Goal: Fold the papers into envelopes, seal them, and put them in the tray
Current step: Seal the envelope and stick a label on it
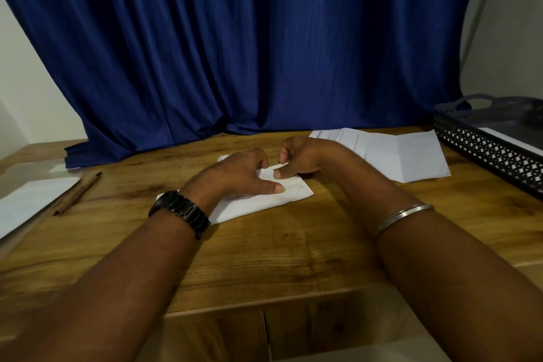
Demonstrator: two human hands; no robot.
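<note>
Lying leftmost on the tabletop (293, 247) are a sheet (26, 200) and a pencil (78, 192). At centre, the left hand (241, 173) presses the folded paper (264, 201) flat, fingers spread; the right hand (299, 159) pinches its far edge. Loose papers (396, 153) and the tray (484, 144) sit rightward.

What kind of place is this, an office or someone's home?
Likely a home desk or small workspace, though I can't be sure: a wooden table backed by a blue curtain, with loose papers, a pencil and a black lattice tray.
</note>
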